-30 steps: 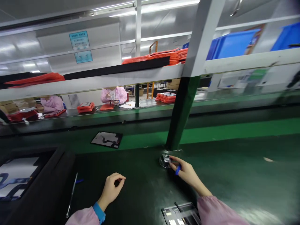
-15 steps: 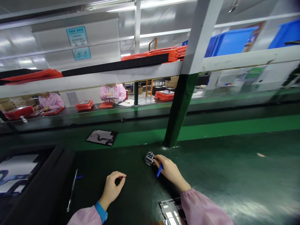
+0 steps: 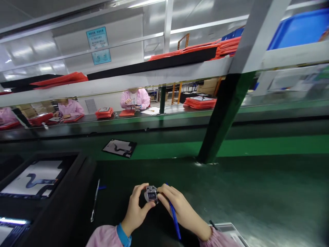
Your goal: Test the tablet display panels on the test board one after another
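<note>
A small silver counter [image 3: 151, 195] with a dark number window is held between my two hands, above the dark green tabletop. My left hand [image 3: 136, 207], with a blue band at the wrist, grips its left side between thumb and fingers. The fingertips of my right hand [image 3: 178, 207] pinch its right side. A blue pen [image 3: 174, 219] is also tucked in my right hand and points down toward me. Partly hidden by the right sleeve, a flat silver-framed part [image 3: 232, 231] lies at the bottom.
Flat panels sit in black trays [image 3: 74, 171] at left. Beside them lies a thin metal tool [image 3: 95, 200]. Further off are a loose panel [image 3: 120, 148], a slanted green post [image 3: 218, 123] and people in pink across the bench.
My right hand has brought the counter toward my left hand, which has closed on it. The view has turned left, so the post and trays appear further right.
</note>
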Motion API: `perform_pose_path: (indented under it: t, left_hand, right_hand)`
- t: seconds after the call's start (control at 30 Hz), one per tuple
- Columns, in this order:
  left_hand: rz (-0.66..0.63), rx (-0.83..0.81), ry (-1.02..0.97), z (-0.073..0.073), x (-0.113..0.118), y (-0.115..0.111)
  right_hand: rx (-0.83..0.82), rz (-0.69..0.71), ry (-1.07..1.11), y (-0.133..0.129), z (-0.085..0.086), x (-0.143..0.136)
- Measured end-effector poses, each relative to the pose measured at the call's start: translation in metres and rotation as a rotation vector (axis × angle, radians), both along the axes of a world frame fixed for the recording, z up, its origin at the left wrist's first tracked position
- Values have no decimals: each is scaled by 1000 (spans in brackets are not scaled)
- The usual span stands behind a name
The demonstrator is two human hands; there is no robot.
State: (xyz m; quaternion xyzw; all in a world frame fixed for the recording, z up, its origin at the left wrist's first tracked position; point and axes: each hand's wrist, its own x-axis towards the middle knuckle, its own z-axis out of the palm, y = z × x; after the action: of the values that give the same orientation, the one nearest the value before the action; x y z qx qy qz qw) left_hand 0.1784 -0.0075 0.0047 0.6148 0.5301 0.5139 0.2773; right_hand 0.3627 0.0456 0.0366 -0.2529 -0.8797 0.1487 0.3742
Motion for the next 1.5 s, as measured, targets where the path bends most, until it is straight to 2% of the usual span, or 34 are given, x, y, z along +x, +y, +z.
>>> perform_pose_path:
  t: [0.2, 0.77, 0.9, 1.1, 1.4, 1.5]
  left_hand:
    - [-83, 27, -15, -3, 7, -5]
    - [-3, 112, 82, -3, 15, -4]
    - [4, 143, 130, -8, 14, -2]
    - [12, 285, 230, -15, 11, 3]
    - [33, 321, 303, -13, 9, 3]
    - [39, 271, 264, -13, 10, 3]
  right_hand:
    - [-194, -73, 146, -6, -8, -7]
    - [-668, -203, 161, -15, -12, -14]
    - [-726, -221, 151, -15, -12, -15]
    - [-799, -233, 147, -13, -15, -15]
    - [-889, -228, 151, -13, -18, -17]
    - [-859, -234, 158, -13, -15, -16]
